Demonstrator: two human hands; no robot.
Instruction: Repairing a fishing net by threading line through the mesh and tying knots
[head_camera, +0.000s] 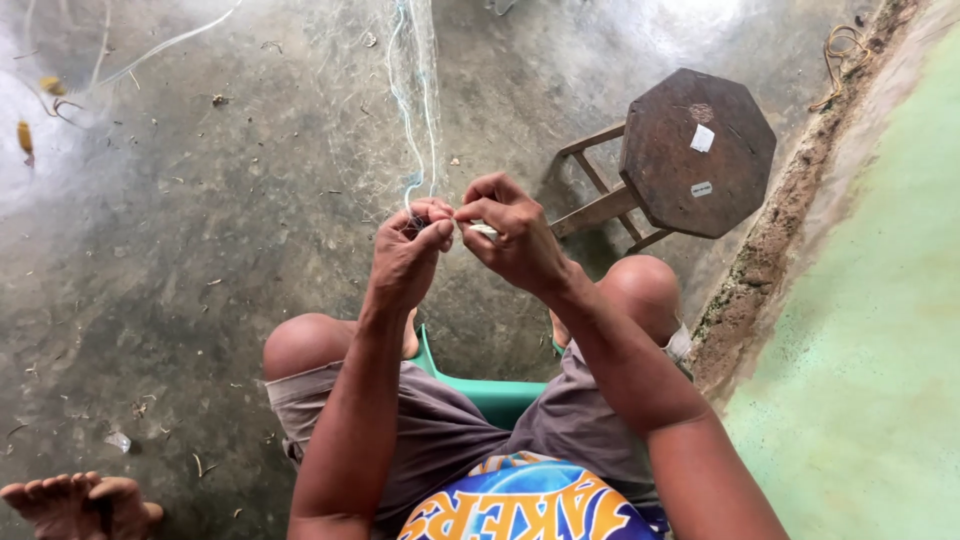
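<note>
1. The concrete floor (200, 250) lies open to the left of the hands and beyond them, littered only with small scraps; a green wall (880, 350) with a crumbling base closes off the right edge.
2. A dark wooden stool (695, 150) with an eight-sided seat stands near the wall, just beyond the right knee, narrowing the room on that side.
3. Another person's bare foot (75, 503) rests at the lower left corner of the floor, well apart from the hands.
4. The person sits on a green plastic seat (490, 395), knees spread.
5. A fine, nearly see-through fishing net (415, 110) with pale blue strands hangs from the top edge down to the hands.
6. The left hand (410, 250) is closed, pinching the net's lower end.
7. The right hand (510, 235) touches the left, fingers closed on a small pale netting needle (483, 229).
</note>
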